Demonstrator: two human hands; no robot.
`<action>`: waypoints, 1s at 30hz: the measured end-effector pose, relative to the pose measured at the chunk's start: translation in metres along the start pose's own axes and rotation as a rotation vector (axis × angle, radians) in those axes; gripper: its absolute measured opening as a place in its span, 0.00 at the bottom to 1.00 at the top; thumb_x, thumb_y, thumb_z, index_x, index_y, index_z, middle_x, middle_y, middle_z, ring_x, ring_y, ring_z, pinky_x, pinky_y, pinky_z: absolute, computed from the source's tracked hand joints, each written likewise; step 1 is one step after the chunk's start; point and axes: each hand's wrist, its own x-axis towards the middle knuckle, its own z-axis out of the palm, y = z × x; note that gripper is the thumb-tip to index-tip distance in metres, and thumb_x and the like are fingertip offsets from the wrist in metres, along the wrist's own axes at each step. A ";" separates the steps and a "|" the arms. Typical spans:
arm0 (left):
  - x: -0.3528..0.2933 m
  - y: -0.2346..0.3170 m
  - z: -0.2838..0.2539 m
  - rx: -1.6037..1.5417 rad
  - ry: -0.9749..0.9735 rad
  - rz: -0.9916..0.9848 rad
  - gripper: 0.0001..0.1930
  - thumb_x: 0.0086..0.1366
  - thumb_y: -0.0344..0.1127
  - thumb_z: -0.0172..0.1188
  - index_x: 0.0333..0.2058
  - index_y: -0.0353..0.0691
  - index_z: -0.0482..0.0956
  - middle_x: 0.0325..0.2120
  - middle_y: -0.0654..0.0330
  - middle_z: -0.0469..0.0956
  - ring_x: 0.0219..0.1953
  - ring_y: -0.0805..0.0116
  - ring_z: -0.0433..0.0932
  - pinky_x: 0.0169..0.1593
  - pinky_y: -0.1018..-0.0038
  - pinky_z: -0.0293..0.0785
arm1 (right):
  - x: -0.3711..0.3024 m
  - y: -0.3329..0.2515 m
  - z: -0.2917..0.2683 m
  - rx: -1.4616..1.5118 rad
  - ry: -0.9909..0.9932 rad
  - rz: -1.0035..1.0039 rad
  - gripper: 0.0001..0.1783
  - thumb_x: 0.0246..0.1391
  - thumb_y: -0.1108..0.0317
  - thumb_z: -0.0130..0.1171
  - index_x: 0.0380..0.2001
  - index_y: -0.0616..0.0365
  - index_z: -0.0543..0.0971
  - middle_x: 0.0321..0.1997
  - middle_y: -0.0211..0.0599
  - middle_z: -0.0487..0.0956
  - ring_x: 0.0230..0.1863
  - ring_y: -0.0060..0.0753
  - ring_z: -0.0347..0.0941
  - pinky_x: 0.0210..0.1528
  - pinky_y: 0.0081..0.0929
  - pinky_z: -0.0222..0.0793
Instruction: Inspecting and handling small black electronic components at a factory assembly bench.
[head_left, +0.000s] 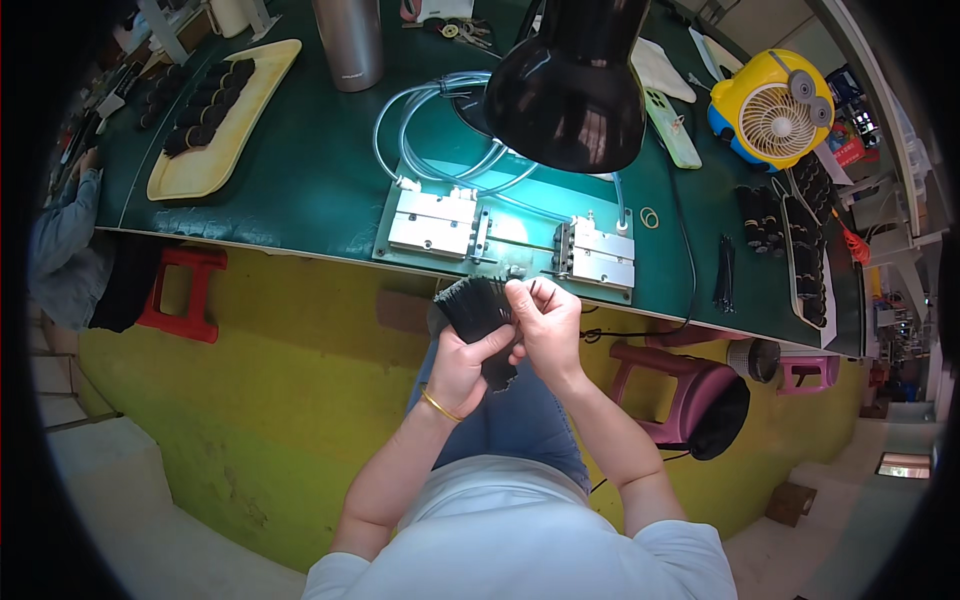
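Note:
My left hand (462, 372) is wrapped round a thick bundle of thin black strips (478, 306), fanned out at their upper ends. Against the bundle's right side, my right hand (548, 325) is closed, thumb against fingers, at what looks like a single thin black strip; the fingertips partly hide it. Both hands are just off the table's front edge, above my lap. Directly beyond them, a metal fixture with two silver pneumatic blocks, a left block (434, 222) and a right block (602, 254), sits on a plate under the lamp.
A black lamp (570, 100) overhangs the fixture, with clear air hoses (408, 125) coiled behind. Trays of black bundles, a yellow tray (270, 75) and a right tray (806, 270), flank it. Loose black strips (725, 275), a yellow fan (775, 115) and a pink stool (665, 390) are rightward.

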 end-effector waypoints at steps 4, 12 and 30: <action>-0.003 0.003 0.003 -0.018 0.021 -0.007 0.10 0.55 0.23 0.54 0.37 0.35 0.70 0.28 0.61 0.73 0.24 0.72 0.73 0.26 0.79 0.69 | -0.003 -0.001 0.002 0.010 -0.002 -0.025 0.12 0.52 0.66 0.53 0.24 0.65 0.76 0.12 0.27 0.70 0.06 0.11 0.60 0.06 0.10 0.54; 0.000 -0.001 0.000 -0.008 0.047 -0.014 0.11 0.54 0.22 0.54 0.38 0.35 0.70 0.28 0.60 0.73 0.24 0.72 0.73 0.27 0.78 0.70 | 0.002 0.002 0.000 0.040 0.027 0.022 0.12 0.53 0.66 0.52 0.25 0.64 0.76 0.13 0.27 0.70 0.07 0.10 0.59 0.06 0.10 0.54; 0.001 -0.001 0.001 -0.021 0.027 -0.026 0.10 0.55 0.23 0.54 0.38 0.36 0.70 0.28 0.61 0.73 0.25 0.72 0.73 0.28 0.78 0.71 | 0.003 0.002 -0.002 0.017 0.023 -0.008 0.13 0.52 0.65 0.53 0.22 0.64 0.75 0.12 0.27 0.70 0.06 0.10 0.58 0.06 0.10 0.52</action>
